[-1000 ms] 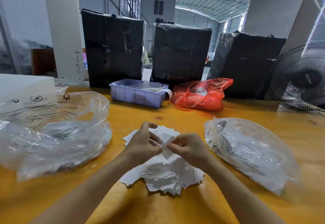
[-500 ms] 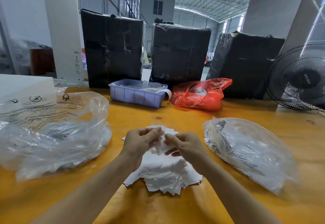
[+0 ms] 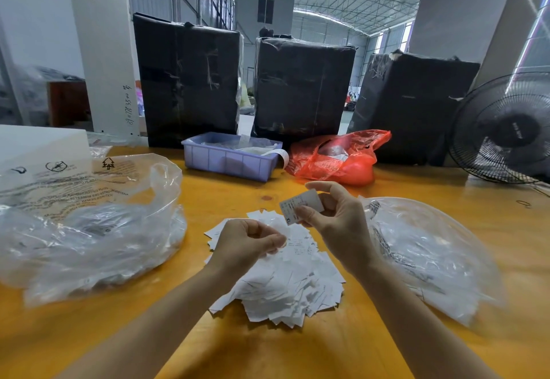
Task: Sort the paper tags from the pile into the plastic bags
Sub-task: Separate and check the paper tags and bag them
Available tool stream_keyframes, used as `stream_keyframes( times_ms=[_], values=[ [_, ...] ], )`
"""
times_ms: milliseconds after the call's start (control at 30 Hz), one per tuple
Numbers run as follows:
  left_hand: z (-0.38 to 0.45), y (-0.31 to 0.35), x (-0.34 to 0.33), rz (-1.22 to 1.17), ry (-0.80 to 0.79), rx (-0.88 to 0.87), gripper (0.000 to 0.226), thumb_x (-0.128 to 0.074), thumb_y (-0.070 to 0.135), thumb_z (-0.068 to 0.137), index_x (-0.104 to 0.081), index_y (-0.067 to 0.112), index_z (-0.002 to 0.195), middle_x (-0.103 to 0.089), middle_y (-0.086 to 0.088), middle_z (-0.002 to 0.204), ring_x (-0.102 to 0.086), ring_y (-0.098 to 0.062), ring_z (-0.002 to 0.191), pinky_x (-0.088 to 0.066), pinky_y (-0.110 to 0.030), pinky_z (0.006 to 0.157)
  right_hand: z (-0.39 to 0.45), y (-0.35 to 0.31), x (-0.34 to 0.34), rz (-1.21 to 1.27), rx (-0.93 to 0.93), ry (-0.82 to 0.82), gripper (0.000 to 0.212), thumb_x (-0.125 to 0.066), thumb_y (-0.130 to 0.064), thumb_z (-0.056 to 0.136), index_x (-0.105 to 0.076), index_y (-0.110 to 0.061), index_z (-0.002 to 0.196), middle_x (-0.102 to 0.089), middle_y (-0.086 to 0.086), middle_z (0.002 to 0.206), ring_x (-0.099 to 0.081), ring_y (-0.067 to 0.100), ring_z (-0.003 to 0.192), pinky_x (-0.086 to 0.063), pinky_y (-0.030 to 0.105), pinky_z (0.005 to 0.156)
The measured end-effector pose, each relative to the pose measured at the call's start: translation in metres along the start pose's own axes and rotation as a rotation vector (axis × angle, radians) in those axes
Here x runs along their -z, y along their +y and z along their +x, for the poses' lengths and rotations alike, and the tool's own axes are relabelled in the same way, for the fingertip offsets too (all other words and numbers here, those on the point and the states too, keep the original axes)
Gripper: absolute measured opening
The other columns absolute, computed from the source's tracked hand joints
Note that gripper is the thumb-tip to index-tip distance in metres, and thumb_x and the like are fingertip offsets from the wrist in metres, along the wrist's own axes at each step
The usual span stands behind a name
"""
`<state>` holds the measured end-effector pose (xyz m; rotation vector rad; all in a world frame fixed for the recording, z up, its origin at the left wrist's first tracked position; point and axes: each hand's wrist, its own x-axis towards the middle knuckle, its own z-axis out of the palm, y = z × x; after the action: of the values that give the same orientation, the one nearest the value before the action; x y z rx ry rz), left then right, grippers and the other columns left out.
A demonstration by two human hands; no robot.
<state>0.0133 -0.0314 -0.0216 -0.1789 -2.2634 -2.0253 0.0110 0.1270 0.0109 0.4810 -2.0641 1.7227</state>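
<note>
A pile of white paper tags [image 3: 285, 286] lies on the yellow table [image 3: 297, 352] in front of me. My right hand [image 3: 339, 224] is raised above the pile's far edge and pinches one printed tag [image 3: 300, 206] marked XL between thumb and fingers. My left hand [image 3: 247, 244] hovers low over the pile with curled fingers, thumb against forefinger, pinching what looks like another white tag, mostly hidden. A large clear plastic bag [image 3: 89, 229] with tags inside lies to the left. A second clear bag [image 3: 431, 256] lies to the right, close to my right wrist.
At the back of the table stand a blue plastic bin [image 3: 229, 163], a red plastic bag [image 3: 336, 158] and three black wrapped boxes [image 3: 190, 81]. A black fan [image 3: 506, 131] is at the far right, a white block [image 3: 38, 143] at the far left.
Both hands were together over the pile working on tags. The right hand has since lifted up and to the right with one tag, and the left hand has stayed low.
</note>
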Motion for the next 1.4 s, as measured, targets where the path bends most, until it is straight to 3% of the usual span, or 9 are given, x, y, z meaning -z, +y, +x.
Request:
stream_keyframes(
  times_ms=[200,467,667,767,933,1000,1167,1400],
  values=[
    [-0.001,0.002,0.001,0.004,-0.011,0.003,0.006,-0.076,0.008,0.076,-0.071,0.008,0.071,-0.070,0.001,0.062,-0.061,-0.003,0.054,-0.047,-0.014,0.053,0.000,0.008,0.001,-0.140,0.019,-0.001,0.032,-0.073,-0.001,0.079,-0.057,-0.013,0.103,-0.067,0.012,0.086,-0.068,0.022,0.078,-0.059,0.032,0.068],
    [-0.001,0.002,0.002,-0.010,-0.025,0.014,0.005,-0.075,0.011,0.077,-0.072,0.007,0.078,-0.074,-0.009,0.077,-0.064,-0.009,0.062,-0.050,-0.021,0.062,0.001,0.013,0.003,-0.181,-0.012,-0.024,0.028,-0.075,-0.003,0.077,-0.056,-0.013,0.094,-0.065,0.014,0.086,-0.067,0.027,0.077,-0.059,0.039,0.066],
    [0.000,0.004,0.003,-0.180,-0.032,0.074,0.009,-0.069,0.014,0.081,-0.071,0.005,0.082,-0.074,-0.010,0.075,-0.067,-0.011,0.060,-0.050,-0.017,0.053,0.001,0.011,0.002,-0.034,-0.188,-0.130,0.026,-0.073,0.002,0.076,-0.055,-0.013,0.088,-0.066,0.022,0.089,-0.066,0.021,0.067,-0.054,0.022,0.057],
    [0.001,0.005,0.004,-0.294,-0.004,0.131,0.016,-0.067,0.017,0.083,-0.072,0.002,0.082,-0.073,-0.015,0.078,-0.068,-0.016,0.061,-0.051,-0.018,0.052,0.002,0.011,0.003,0.017,-0.264,-0.156,0.025,-0.074,0.000,0.076,-0.056,-0.010,0.090,-0.067,0.018,0.088,-0.068,0.019,0.064,-0.052,0.022,0.056],
    [-0.001,0.007,0.004,-0.383,-0.127,0.206,0.026,-0.071,0.021,0.070,-0.074,0.004,0.090,-0.074,-0.016,0.088,-0.072,-0.021,0.075,-0.055,-0.024,0.062,0.002,0.011,0.002,0.057,-0.306,-0.074,0.020,-0.073,-0.001,0.077,-0.057,-0.008,0.087,-0.068,0.013,0.080,-0.065,0.016,0.059,-0.047,0.018,0.052],
    [-0.001,0.009,0.004,-0.417,-0.125,0.239,0.030,-0.071,0.021,0.067,-0.073,0.003,0.091,-0.074,-0.015,0.087,-0.071,-0.022,0.073,-0.054,-0.024,0.062,0.002,0.010,0.004,0.030,-0.329,-0.087,0.021,-0.074,-0.003,0.077,-0.058,-0.007,0.089,-0.068,0.011,0.079,-0.064,0.012,0.057,-0.046,0.016,0.050],
    [-0.001,0.010,0.004,-0.461,-0.069,0.288,0.016,-0.068,0.015,0.080,-0.071,0.001,0.088,-0.074,-0.013,0.079,-0.071,-0.018,0.063,-0.052,-0.019,0.049,0.002,0.008,0.005,0.018,-0.392,-0.192,0.018,-0.076,-0.003,0.076,-0.059,-0.009,0.081,-0.066,0.004,0.068,-0.061,0.008,0.051,-0.043,0.015,0.048],
    [-0.001,0.009,0.002,-0.441,0.041,0.240,0.008,-0.070,0.009,0.080,-0.069,0.001,0.078,-0.072,-0.009,0.067,-0.069,-0.015,0.057,-0.052,-0.017,0.048,0.001,0.010,0.005,0.015,-0.428,-0.193,0.018,-0.074,0.000,0.076,-0.057,-0.006,0.078,-0.064,0.008,0.068,-0.061,0.011,0.052,-0.049,0.022,0.053]
  ],
)
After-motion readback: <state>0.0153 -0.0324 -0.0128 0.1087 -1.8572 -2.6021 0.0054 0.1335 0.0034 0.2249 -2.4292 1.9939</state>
